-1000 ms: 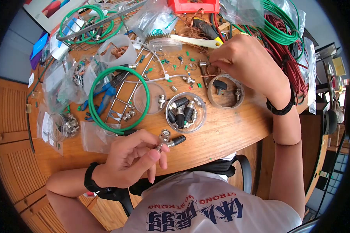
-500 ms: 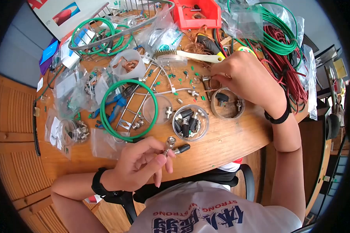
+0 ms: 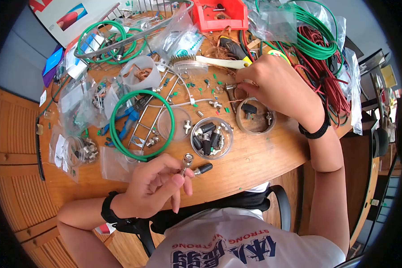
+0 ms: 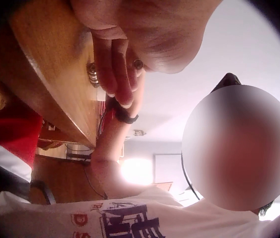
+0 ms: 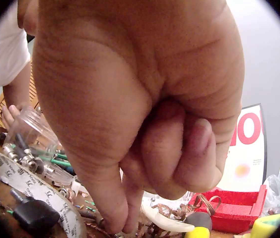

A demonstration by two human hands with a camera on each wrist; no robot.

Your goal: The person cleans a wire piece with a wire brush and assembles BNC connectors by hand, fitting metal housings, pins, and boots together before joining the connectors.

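Note:
My left hand [image 3: 149,185] pinches a silver BNC connector [image 3: 188,160] upright between thumb and fingers, near the table's front edge. Its small round end shows beside the fingers in the left wrist view. Just behind lies a black-booted connector [image 3: 205,168] on the wood. My right hand [image 3: 277,85] reaches down to the tabletop, thumb and index tips together, other fingers curled; I cannot tell whether it holds anything. Copper wire loops [image 3: 240,94] lie below its fingertips. Close by is a paper-lined ring [image 5: 11,171] around a black-headed screw [image 5: 36,215].
A clear round dish [image 3: 231,137] of connectors stands mid-table. A green cable loop [image 3: 113,118] and blue-handled pliers [image 3: 129,123] lie left. Beyond are a wire brush [image 3: 223,61], a white cup [image 3: 154,79], a red bin [image 3: 219,26] and red cables [image 3: 317,76].
The head view has shifted slightly. Both hands stay nearly where they were, the left still pinching the BNC connector and the right still down at the copper loops.

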